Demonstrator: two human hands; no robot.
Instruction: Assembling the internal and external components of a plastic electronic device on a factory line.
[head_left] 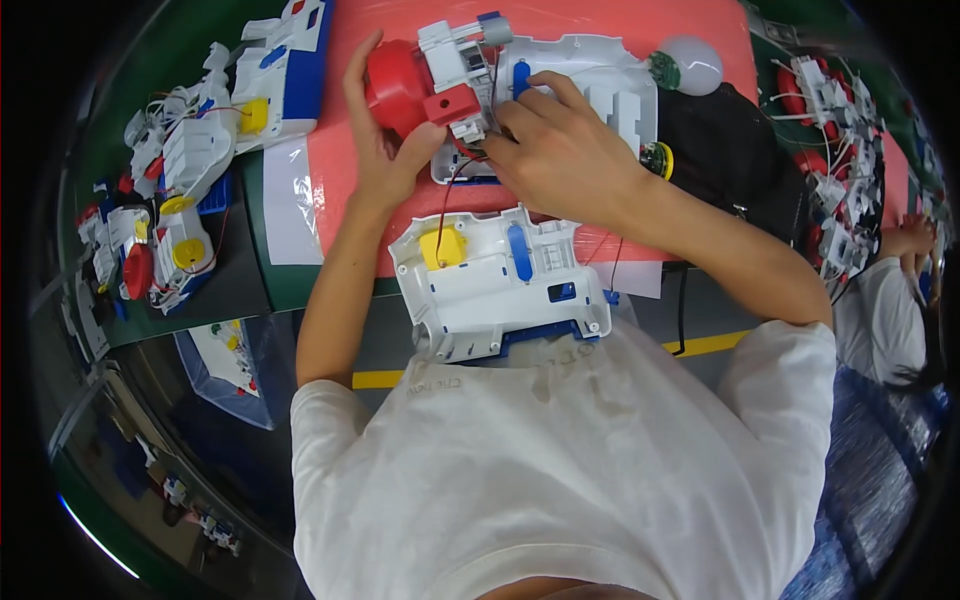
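Note:
My left hand [385, 165] is wrapped round a red dome-shaped part [395, 85], with the thumb near its red block [452, 104]. A white plastic mechanism [455, 55] with a grey cylindrical motor [496, 31] is joined to it. My right hand [565, 150] is bent over a white shell half [575, 55], its fingertips close to thin wires below the mechanism; what they pinch is hidden. Nearer me rests a second white shell half [490, 285] with a yellow part [442, 248] and a blue strip [520, 252]. A dark red wire [443, 210] runs between it and the mechanism.
A clear-domed part [692, 66] lies at the far right of the red mat [340, 205], beside a black cloth or bag [735, 150]. Half-built assemblies [185, 160] crowd the left side and more [835, 170] the right. Another person's sleeve [880, 315] shows at right.

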